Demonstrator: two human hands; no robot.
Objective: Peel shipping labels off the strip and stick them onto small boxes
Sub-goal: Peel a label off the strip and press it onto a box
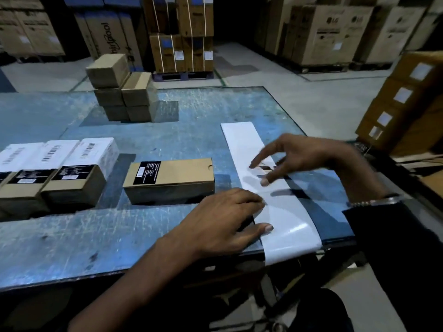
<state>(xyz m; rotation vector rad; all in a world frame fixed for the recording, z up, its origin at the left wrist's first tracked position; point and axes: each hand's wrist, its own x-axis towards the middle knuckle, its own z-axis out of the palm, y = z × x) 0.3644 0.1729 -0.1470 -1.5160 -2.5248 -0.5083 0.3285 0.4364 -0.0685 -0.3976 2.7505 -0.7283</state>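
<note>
A long white label strip (242, 137) lies on the blue table (96, 240), and its near end hangs over the front edge. My left hand (220, 221) rests flat on the strip's left edge, fingers spread. My right hand (299, 156) hovers over the strip's middle with fingers apart, fingertips touching or just above the paper. A small brown box (172, 180) with a black sticker sits bare-topped left of the strip. Further left stand two boxes (79, 171) with white barcode labels on top.
A stack of small brown boxes (122, 89) stands at the table's far side. Brown cartons with white labels (405, 101) are piled to the right. Large appliance cartons (335, 32) line the floor behind.
</note>
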